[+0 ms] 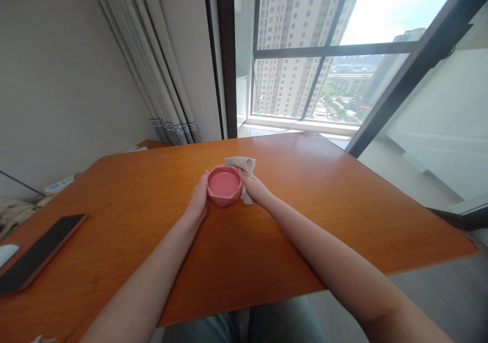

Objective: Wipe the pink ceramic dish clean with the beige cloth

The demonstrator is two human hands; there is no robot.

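A pink faceted round dish [224, 183], shallow and ashtray-like, is held between my two hands over the wooden table [305, 180]. My left hand [199, 194] grips its left side, the thumb along the rim and the other fingers mostly hidden behind it. On the right side, my right hand [254, 186] presses a whitish cloth [244, 164] against the dish wall. Part of the cloth sticks up above the hand, and another part hangs below it. The dish's inside faces up toward me; nothing shows in it.
A long black mat or tray with a brown edge [46, 251] lies on the left of the table, a white object [6, 254] beside it. A power strip [59, 184] is beyond the left edge. Grey curtains [168, 79] and a large window [305, 53] stand behind.
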